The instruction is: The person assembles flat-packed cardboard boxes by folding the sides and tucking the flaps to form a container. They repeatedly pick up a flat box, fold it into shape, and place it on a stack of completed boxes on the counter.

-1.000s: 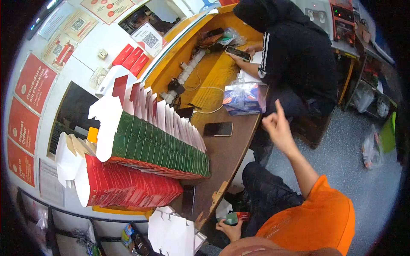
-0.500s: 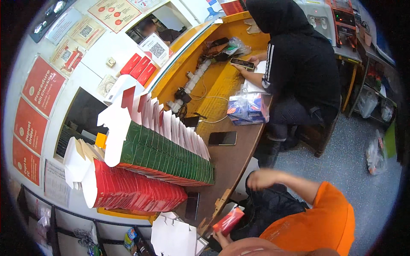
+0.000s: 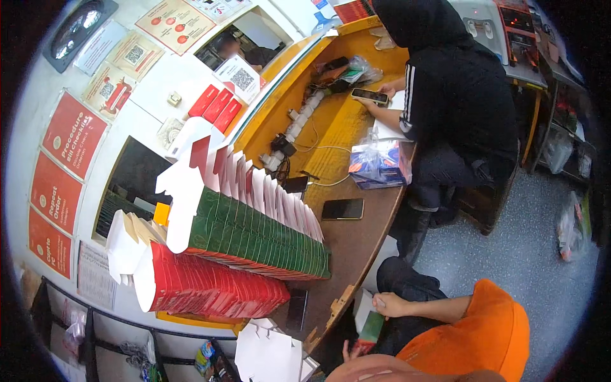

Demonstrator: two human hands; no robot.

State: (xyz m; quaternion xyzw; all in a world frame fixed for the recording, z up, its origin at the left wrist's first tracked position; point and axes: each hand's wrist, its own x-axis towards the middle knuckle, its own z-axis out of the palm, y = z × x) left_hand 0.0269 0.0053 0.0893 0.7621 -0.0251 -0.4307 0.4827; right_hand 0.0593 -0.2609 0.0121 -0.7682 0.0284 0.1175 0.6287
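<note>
A small folding carton (image 3: pixel 370 331), green with a red lower end and a white flap, is held over my dark-trousered lap beside the table's front edge. My right hand (image 3: pixel 389 304) is closed, its fingers pinching the white upper end. At the lower, red end is my left hand (image 3: pixel 349 351), with its fingertips against the carton; the rest of that hand is largely hidden. To the left, a long row of green cartons (image 3: pixel 254 232) with raised white flaps stands on the table, next to a row of red ones (image 3: pixel 216 283).
Flat white carton blanks (image 3: pixel 268 353) lie at the table's near end. Dark phones (image 3: pixel 342 209) (image 3: pixel 297 310) rest on the brown tabletop (image 3: pixel 331 254). A plastic-wrapped blue box (image 3: pixel 380 167) sits farther back. Across the corner, a person in black (image 3: pixel 458 95) sits holding a phone.
My right hand has come down onto the carton's upper end. The carton has turned from its red face to a green side. The view has shifted slightly.
</note>
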